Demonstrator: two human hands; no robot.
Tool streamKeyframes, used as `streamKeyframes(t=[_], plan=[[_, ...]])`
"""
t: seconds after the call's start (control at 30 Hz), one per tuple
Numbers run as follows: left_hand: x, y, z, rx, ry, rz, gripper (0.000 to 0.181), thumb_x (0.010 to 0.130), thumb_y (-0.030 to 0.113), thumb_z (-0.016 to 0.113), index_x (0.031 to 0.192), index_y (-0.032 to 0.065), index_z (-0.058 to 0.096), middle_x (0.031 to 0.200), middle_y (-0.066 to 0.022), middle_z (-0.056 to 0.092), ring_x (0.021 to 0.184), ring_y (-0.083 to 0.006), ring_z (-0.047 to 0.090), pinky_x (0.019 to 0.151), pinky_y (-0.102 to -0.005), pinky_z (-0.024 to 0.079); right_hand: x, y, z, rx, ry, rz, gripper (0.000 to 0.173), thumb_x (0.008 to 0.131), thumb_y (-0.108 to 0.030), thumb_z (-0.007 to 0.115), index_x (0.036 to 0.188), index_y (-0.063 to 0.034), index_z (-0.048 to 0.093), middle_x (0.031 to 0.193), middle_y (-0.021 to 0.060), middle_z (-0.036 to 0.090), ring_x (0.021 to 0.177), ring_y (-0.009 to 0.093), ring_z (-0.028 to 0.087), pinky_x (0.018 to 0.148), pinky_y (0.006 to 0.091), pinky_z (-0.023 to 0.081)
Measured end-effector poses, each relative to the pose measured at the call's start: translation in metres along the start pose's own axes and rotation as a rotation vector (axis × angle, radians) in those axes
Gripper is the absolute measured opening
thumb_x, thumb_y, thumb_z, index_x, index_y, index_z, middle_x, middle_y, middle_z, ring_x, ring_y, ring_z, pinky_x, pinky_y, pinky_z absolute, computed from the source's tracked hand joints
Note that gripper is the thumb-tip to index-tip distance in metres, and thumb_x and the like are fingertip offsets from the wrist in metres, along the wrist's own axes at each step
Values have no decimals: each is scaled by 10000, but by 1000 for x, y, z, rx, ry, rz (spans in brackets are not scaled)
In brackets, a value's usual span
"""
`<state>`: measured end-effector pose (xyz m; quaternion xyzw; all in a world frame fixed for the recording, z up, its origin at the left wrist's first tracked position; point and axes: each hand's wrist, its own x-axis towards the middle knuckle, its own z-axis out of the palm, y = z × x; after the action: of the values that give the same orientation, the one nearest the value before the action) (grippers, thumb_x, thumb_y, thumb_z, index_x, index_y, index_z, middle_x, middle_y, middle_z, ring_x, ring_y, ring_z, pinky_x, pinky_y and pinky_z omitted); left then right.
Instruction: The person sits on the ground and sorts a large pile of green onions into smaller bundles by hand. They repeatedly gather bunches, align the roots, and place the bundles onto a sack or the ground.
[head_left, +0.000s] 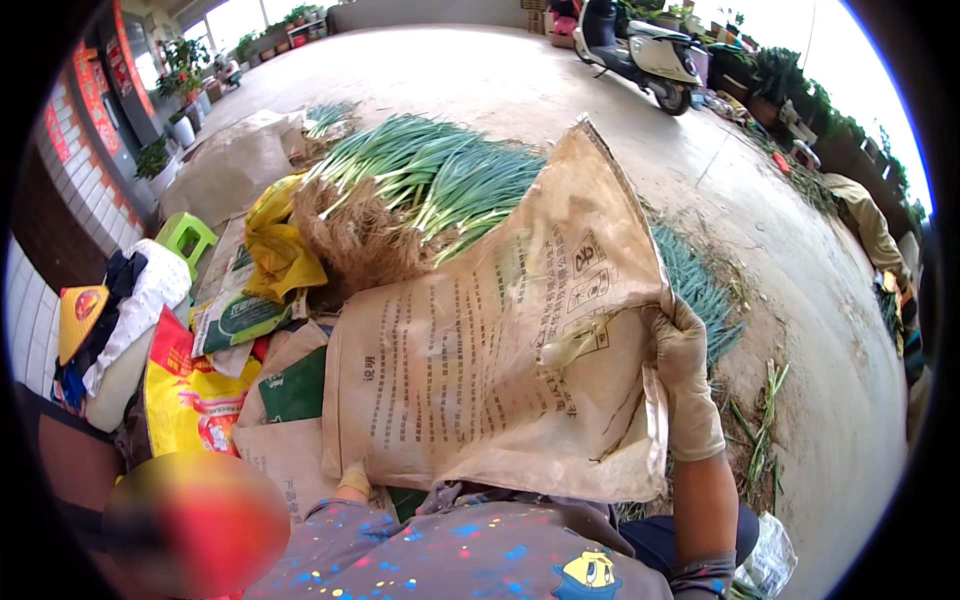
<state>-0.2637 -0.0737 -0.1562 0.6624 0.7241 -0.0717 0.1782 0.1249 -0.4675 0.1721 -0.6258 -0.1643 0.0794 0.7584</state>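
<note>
A large tan woven plastic sack (450, 375) with printed writing spreads across my lap and rises towards the back right. My right hand (686, 375), in a pale thin glove, is shut on the sack's right edge, where the fabric bunches. My left hand (355, 480), gloved too, shows only at the sack's lower left edge; its fingers are hidden behind the fabric. Bundles of green onions (427, 169) lie beyond the sack, with their brown roots (360, 232) facing me. More green leaves (694, 289) show to the right of the sack.
Beside the sack on the left are a yellow woven bag (281, 240), a red and yellow printed bag (195, 390) and a green plastic stool (187, 236). A motor scooter (637, 52) stands far back. Another person's sleeve (870, 217) shows at the right rim. Loose stalks (761, 427) litter the concrete floor.
</note>
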Motion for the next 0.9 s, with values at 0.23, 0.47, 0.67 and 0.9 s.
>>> streamKeyframes(t=[0.23, 0.47, 0.67, 0.9], plan=[[-43, 159, 20, -204, -108, 777, 588, 830, 377, 612, 1283, 56, 419, 1299, -141, 423, 1206, -326, 363, 1043, -417, 303, -52, -94, -86, -192, 259, -272, 139, 897, -6, 582, 1018, 2, 649, 941, 18, 643, 864, 95, 559, 783, 237, 474], [-205, 362, -94, -674, -158, 1383, 401, 902, 316, 541, 1186, 37, 496, 1199, -109, 477, 1117, -268, 427, 1002, -373, 341, -166, -201, -232, -93, 652, -614, 178, 896, 6, 589, 1059, -10, 659, 982, 85, 676, 865, 166, 603, 866, 244, 500], [-398, 433, -192, -982, -328, 1802, 291, 963, 264, 481, 1103, 21, 561, 1114, -83, 523, 1040, -218, 483, 967, -335, 374, -324, -253, -349, 61, 843, -786, 164, 960, -57, 509, 1057, 10, 624, 981, 104, 669, 881, 186, 630, 845, 305, 526], [-683, 502, -106, -1071, -1173, 2015, 258, 991, 205, 480, 1109, 9, 601, 1058, -85, 621, 997, -177, 568, 899, -292, 449, -581, -233, -411, -315, 1356, -841, 228, 986, -96, 481, 1161, 13, 576, 1104, 129, 636, 941, 213, 629, 861, 330, 521]])
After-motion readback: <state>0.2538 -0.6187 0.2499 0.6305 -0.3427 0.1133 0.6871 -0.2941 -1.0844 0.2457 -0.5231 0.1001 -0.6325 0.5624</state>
